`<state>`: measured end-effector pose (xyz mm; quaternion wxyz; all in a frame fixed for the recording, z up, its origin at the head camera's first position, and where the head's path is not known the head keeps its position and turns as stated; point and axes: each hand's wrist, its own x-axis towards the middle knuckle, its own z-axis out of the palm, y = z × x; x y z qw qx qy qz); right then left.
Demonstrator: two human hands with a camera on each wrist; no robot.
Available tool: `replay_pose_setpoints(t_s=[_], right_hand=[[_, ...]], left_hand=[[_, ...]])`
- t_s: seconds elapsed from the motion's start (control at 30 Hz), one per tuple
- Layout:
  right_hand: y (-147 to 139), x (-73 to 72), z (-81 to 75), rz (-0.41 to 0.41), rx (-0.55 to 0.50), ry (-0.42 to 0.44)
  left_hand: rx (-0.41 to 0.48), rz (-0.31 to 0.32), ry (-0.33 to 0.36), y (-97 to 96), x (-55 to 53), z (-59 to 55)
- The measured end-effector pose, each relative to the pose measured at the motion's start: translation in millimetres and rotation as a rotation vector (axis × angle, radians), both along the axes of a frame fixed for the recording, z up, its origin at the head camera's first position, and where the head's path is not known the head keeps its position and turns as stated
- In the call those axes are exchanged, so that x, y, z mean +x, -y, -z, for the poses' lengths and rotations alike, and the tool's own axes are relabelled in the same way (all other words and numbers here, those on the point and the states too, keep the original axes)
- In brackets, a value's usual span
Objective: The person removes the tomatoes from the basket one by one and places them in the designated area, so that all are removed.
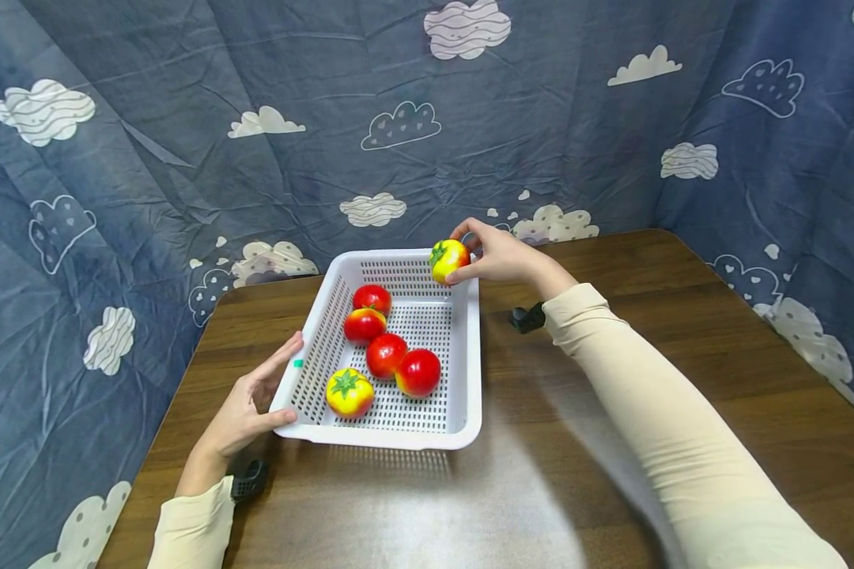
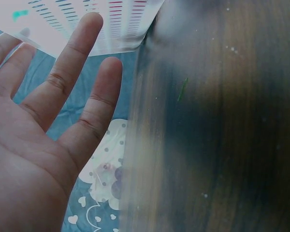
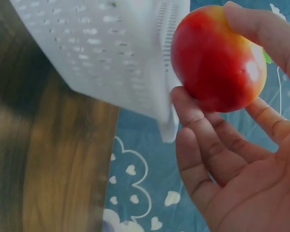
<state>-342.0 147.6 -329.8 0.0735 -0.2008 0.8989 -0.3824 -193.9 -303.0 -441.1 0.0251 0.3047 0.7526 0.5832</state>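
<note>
My right hand (image 1: 500, 254) pinches a yellow and red tomato (image 1: 448, 261) between thumb and fingers over the far right corner of a white plastic basket (image 1: 473, 371). Seen from the right wrist, the same tomato (image 3: 217, 60) shows its red side, beside the basket's perforated wall (image 3: 106, 53). Several more tomatoes lie inside: mostly red ones, such as the tomato (image 1: 418, 373) near the middle, and a yellow one (image 1: 349, 393) with a green star-shaped top at the near left. My left hand (image 1: 245, 411), its fingers spread and fairly straight, rests at the basket's left rim and near corner.
The basket stands on a brown wooden table (image 1: 648, 316). Blue cloth (image 1: 327, 79) with white clouds hangs behind the table and along both sides. A green mark (image 1: 298, 363) is on the basket's left rim. Both wrists carry black straps (image 1: 251, 480).
</note>
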Motion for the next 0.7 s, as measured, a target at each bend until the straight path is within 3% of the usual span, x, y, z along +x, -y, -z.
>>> replay_pose_setpoints(t_s=[0.23, 0.7], right_hand=[[-14, -3.1, 6.2, 0.020, -0.071, -0.020], [-41, -2.2, 14.7, 0.107, -0.105, 0.013]], left_hand=[[0.008, 0.015, 0.001, 0.2, -0.6, 0.7], [0.019, 0.023, 0.014, -0.1, 0.5, -0.3]])
